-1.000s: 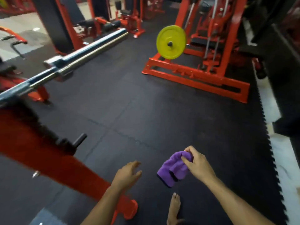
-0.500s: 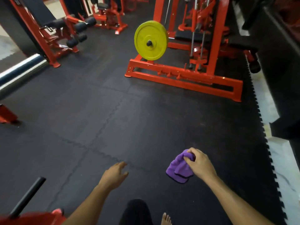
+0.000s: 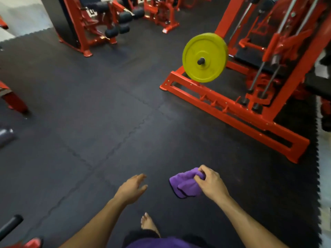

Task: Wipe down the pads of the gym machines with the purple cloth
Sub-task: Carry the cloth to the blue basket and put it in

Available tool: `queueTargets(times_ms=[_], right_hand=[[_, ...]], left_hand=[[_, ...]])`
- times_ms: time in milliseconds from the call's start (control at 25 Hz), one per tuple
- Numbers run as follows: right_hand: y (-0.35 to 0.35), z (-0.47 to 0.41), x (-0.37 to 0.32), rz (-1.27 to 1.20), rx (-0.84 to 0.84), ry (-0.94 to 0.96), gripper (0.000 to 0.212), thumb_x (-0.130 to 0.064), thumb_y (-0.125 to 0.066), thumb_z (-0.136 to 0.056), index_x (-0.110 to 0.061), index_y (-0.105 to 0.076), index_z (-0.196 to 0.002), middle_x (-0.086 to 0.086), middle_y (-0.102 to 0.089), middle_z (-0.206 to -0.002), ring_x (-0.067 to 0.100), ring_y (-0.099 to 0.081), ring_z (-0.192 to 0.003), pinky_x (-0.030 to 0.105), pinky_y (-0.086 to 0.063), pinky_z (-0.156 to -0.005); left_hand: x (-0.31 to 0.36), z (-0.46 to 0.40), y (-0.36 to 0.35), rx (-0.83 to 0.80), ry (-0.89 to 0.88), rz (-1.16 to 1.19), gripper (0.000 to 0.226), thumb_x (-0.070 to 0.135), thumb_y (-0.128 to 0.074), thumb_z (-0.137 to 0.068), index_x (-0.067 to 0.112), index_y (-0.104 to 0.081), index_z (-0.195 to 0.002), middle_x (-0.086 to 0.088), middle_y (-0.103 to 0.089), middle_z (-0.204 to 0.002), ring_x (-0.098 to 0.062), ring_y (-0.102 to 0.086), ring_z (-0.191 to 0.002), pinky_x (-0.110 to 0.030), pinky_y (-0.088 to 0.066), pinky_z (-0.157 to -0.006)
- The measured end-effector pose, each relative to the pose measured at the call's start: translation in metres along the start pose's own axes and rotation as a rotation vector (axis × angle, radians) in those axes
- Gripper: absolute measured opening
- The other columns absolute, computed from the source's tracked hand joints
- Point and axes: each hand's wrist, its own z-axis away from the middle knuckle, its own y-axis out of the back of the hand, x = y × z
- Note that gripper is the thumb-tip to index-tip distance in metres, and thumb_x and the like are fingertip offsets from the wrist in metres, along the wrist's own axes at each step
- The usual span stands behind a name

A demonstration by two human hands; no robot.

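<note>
My right hand (image 3: 210,183) grips the bunched purple cloth (image 3: 184,183) in the air above the dark floor mat, low and right of centre. To its left my left hand (image 3: 132,188) hangs free with fingers relaxed and holds nothing. Black roller pads (image 3: 119,24) sit on a red machine at the far upper left. A dark bench pad (image 3: 250,59) lies inside the red rack (image 3: 232,111) at the right, behind a yellow weight plate (image 3: 205,57).
Black rubber mats (image 3: 89,104) cover the open floor ahead. A red frame part (image 3: 14,101) juts in at the left edge, and a black handle (image 3: 10,224) at the lower left. My bare foot (image 3: 148,222) shows below. Pale tiles (image 3: 325,176) border the mats at right.
The view has swung right and forward: the long steel bar and red beam at the left have left the frame, and the rack with the yellow plate looks nearer. Both hands keep their poses.
</note>
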Motion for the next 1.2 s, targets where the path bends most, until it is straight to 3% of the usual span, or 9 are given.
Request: queueTargets(times_ms=[160, 240, 360, 560, 640, 800, 920, 1200], right_hand=[[0.016, -0.113, -0.038, -0.007, -0.017, 0.056, 0.024, -0.023, -0.064, -0.090, -0.033, -0.049, -0.074, -0.015, -0.057, -0.082, 0.012, -0.057, -0.078, 0.024, -0.039, -0.059], [0.014, -0.170, -0.055, -0.002, -0.072, 0.098, 0.023, -0.025, -0.066, -0.090, -0.037, -0.052, -0.077, -0.016, -0.059, -0.088, 0.010, -0.060, -0.082, 0.025, -0.046, -0.065], [0.007, -0.276, -0.076, 0.002, -0.093, 0.174, 0.015, -0.028, -0.068, -0.090, -0.030, -0.056, -0.081, -0.012, -0.062, -0.091, 0.012, -0.061, -0.083, 0.028, -0.048, -0.067], [0.015, -0.436, -0.101, -0.018, -0.126, 0.214, 0.020, -0.027, -0.070, -0.087, -0.026, -0.055, -0.074, -0.011, -0.059, -0.083, 0.017, -0.057, -0.077, 0.030, -0.041, -0.066], [0.027, -0.498, -0.121, 0.003, -0.165, 0.251, 0.028, -0.025, -0.071, -0.086, -0.032, -0.051, -0.068, -0.013, -0.060, -0.083, 0.015, -0.058, -0.077, 0.030, -0.042, -0.067], [0.041, -0.634, -0.171, 0.061, -0.193, 0.289, 0.014, -0.028, -0.069, -0.084, -0.026, -0.058, -0.076, -0.009, -0.065, -0.089, 0.018, -0.063, -0.082, 0.037, -0.053, -0.073], [0.032, -0.732, -0.210, 0.053, -0.179, 0.302, 0.016, -0.025, -0.070, -0.086, -0.030, -0.057, -0.078, -0.008, -0.062, -0.091, 0.019, -0.061, -0.084, 0.037, -0.051, -0.074], [0.051, -0.950, -0.303, 0.074, -0.094, 0.303, 0.011, -0.017, -0.074, -0.086, -0.016, -0.063, -0.084, -0.004, -0.055, -0.084, 0.019, -0.055, -0.078, 0.029, -0.038, -0.070]], left_hand=[[0.005, -0.071, 0.072, 0.097, 0.072, 0.024, 0.047, 0.046, -0.057, -0.099, 0.029, -0.053, -0.143, 0.006, -0.058, -0.142, -0.014, -0.058, -0.128, -0.032, -0.047, -0.103], [0.007, -0.107, 0.101, 0.192, 0.088, 0.066, 0.039, 0.041, -0.058, -0.100, 0.030, -0.057, -0.138, 0.009, -0.062, -0.133, -0.010, -0.061, -0.120, -0.031, -0.049, -0.098], [0.008, -0.175, 0.138, 0.279, 0.129, 0.147, 0.032, 0.037, -0.058, -0.099, 0.031, -0.062, -0.131, 0.013, -0.065, -0.123, -0.006, -0.064, -0.110, -0.031, -0.052, -0.092], [-0.018, -0.281, 0.213, 0.157, 0.283, 0.021, 0.038, 0.043, -0.054, -0.098, 0.035, -0.058, -0.135, 0.012, -0.063, -0.133, -0.008, -0.062, -0.115, -0.033, -0.052, -0.096], [-0.028, -0.319, 0.259, 0.184, 0.358, 0.045, 0.041, 0.043, -0.056, -0.098, 0.030, -0.058, -0.137, 0.009, -0.063, -0.135, -0.012, -0.061, -0.119, -0.033, -0.051, -0.098], [-0.043, -0.394, 0.328, 0.299, 0.449, 0.202, 0.041, 0.040, -0.063, -0.096, 0.026, -0.060, -0.134, 0.005, -0.066, -0.131, -0.013, -0.064, -0.116, -0.035, -0.052, -0.100], [-0.063, -0.462, 0.366, 0.326, 0.476, 0.266, 0.040, 0.035, -0.066, -0.097, 0.024, -0.061, -0.135, 0.004, -0.066, -0.128, -0.012, -0.064, -0.114, -0.032, -0.051, -0.099], [-0.125, -0.633, 0.498, 0.123, 0.502, 0.189, 0.046, 0.038, -0.064, -0.099, 0.025, -0.055, -0.142, 0.002, -0.061, -0.141, -0.012, -0.061, -0.122, -0.032, -0.049, -0.103]])
